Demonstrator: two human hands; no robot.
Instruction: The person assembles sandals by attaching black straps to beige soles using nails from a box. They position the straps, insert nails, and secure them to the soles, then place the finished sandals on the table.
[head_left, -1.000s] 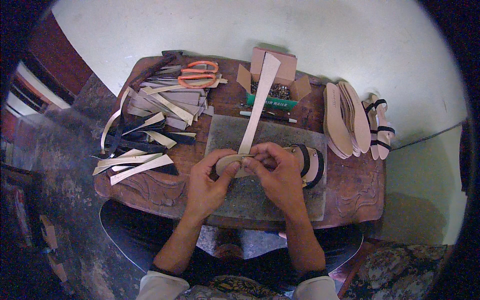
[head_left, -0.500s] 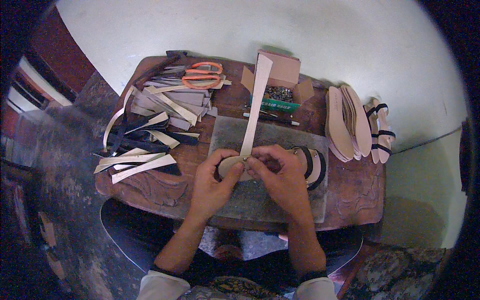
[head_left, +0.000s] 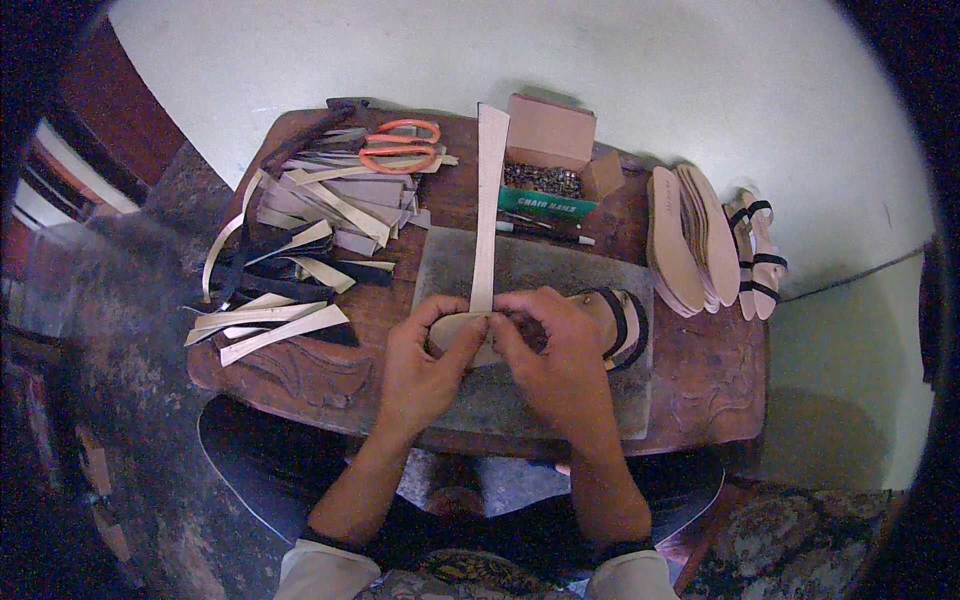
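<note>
While both hands are meeting above the dark mat (head_left: 470, 400), the pale strap (head_left: 487, 215) is rising from between them, its narrow end at the fingertips and its wide end pointing away toward the white wall (head_left: 700, 90). Its long axis is running almost straight away from the person, tilting slightly rightward at the far end. The left hand (head_left: 415, 365) is holding a pale sole (head_left: 448, 330) between thumb and curled fingers; the right hand (head_left: 555, 345) is pinching the sole narrowly beside the strap's foot, its fingertips partly hidden.

The strap's wide end is showing just left of the open green box (head_left: 545, 205) and near the back edge of the wooden table (head_left: 700, 370). A sandal (head_left: 605, 325) with black straps is lying close by the right hand, crowding that side. Leftward, open room is stretching narrowly to the strap pile (head_left: 345, 205). Nearer the person, bare mat is showing between the forearms, and the table's front edge is curving just beyond it.
</note>
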